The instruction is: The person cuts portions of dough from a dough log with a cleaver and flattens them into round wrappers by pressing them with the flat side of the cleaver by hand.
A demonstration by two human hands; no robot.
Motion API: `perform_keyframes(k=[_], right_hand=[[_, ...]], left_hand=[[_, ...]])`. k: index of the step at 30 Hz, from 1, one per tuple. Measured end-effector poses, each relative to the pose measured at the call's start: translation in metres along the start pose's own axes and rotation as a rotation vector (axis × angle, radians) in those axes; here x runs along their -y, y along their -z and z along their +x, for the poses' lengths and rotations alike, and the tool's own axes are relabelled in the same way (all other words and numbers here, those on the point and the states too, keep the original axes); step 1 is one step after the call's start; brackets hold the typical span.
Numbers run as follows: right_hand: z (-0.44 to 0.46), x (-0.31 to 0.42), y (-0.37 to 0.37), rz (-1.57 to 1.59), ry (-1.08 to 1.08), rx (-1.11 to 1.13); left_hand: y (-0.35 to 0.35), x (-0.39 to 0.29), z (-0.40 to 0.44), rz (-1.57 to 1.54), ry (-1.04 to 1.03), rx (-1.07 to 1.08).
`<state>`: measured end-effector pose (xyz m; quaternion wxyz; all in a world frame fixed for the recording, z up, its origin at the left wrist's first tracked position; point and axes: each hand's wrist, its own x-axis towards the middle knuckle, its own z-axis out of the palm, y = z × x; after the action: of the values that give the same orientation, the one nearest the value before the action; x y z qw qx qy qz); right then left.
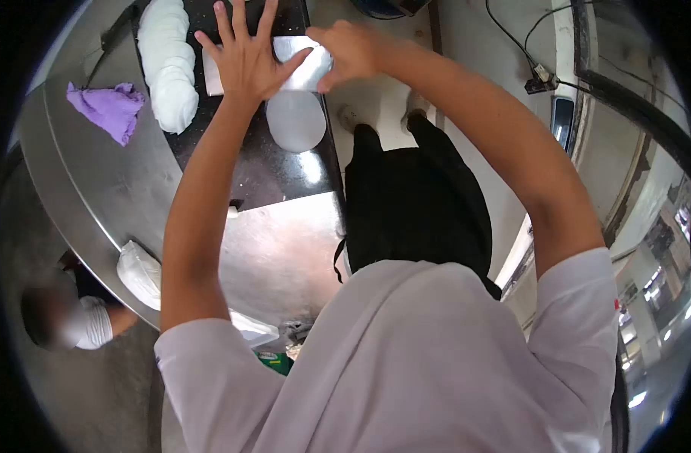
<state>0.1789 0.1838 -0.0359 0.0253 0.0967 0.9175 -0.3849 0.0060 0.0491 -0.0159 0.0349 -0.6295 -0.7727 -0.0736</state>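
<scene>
A wide, shiny metal blade (291,50) lies flat across a dark board (274,172). My left hand (245,60) is spread over it, fingers stretched apart and thumb reaching over the bright metal. At the blade's right end, my right hand (349,54) is curled around its edge, slightly blurred; any handle is hidden. A thin, round white wrapper (296,122) sits on the board just below the blade. Left of my left hand stands a long row of overlapping white rounds (169,72), which look like stacked wrappers.
A crumpled purple cloth (110,109) rests on the steel table (285,249), with a white wrapped bundle (139,273) near its curved rim. A person (66,309) is below left, beyond the table. Cables and a plug (542,79) are at right.
</scene>
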Motion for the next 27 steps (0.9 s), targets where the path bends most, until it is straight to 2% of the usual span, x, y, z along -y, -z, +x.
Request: perform_keyframes(k=[1, 2, 3, 5, 6, 7, 9, 11, 12, 13, 15, 16, 17, 19, 21, 23, 25, 27], right_hand=[[0.004, 0.006, 0.011, -0.028, -0.063, 0.014], [0.009, 0.013, 0.019, -0.016, -0.178, 0.043], [0.013, 0.013, 0.02, -0.028, -0.175, 0.029], [0.02, 0.006, 0.005, -0.018, -0.233, -0.283], [0.023, 0.0, -0.007, -0.059, -0.207, -0.47], [0.013, 0.005, -0.016, -0.051, -0.199, -0.472], [-0.025, 0.008, -0.025, 0.191, -0.239, -0.331], [-0.084, 0.014, -0.063, 0.349, -0.153, -0.211], [-0.12, 0.027, -0.083, 0.431, -0.234, -0.246], [-0.155, 0.039, -0.091, 0.384, -0.245, -0.222], [-0.215, 0.067, -0.088, 0.474, -0.431, -0.039], [-0.244, 0.063, -0.102, 0.384, -0.452, 0.016], [-0.265, 0.072, -0.095, 0.392, -0.49, 0.05], [-0.293, 0.074, -0.079, 0.38, -0.516, 0.091], [-0.305, 0.07, -0.068, 0.39, -0.556, 0.047], [-0.296, 0.054, -0.054, 0.401, -0.557, 0.04], [-0.269, 0.042, -0.041, 0.274, -0.391, -0.242], [-0.226, 0.021, -0.025, 0.153, -0.394, -0.244]], left_hand=[[0.0, 0.002, 0.009, 0.03, 0.003, -0.051], [-0.001, 0.003, 0.015, 0.013, 0.096, -0.031], [-0.004, 0.006, 0.015, 0.018, 0.089, -0.047], [-0.009, 0.017, 0.002, -0.079, -0.108, -0.229], [0.008, 0.015, -0.009, -0.114, -0.211, -0.061], [0.018, 0.016, -0.027, -0.104, -0.209, -0.057], [0.029, 0.017, -0.053, -0.286, -0.567, 0.314], [0.04, 0.007, -0.069, -0.221, -0.632, 0.359], [0.044, 0.001, -0.073, -0.155, -0.687, 0.405], [0.047, -0.005, -0.074, -0.148, -0.678, 0.398], [0.049, -0.016, -0.068, -0.07, -0.625, 0.524], [0.038, -0.013, -0.067, -0.07, -0.655, 0.398], [0.038, -0.014, -0.062, -0.063, -0.649, 0.385], [0.04, -0.015, -0.052, -0.026, -0.559, 0.569], [0.044, -0.013, -0.045, -0.047, -0.539, 0.553], [0.047, -0.013, -0.039, 0.021, -0.61, 0.551], [0.049, -0.014, -0.036, 0.009, -0.57, 0.576], [0.053, -0.016, -0.035, 0.0, -0.525, 0.604]])
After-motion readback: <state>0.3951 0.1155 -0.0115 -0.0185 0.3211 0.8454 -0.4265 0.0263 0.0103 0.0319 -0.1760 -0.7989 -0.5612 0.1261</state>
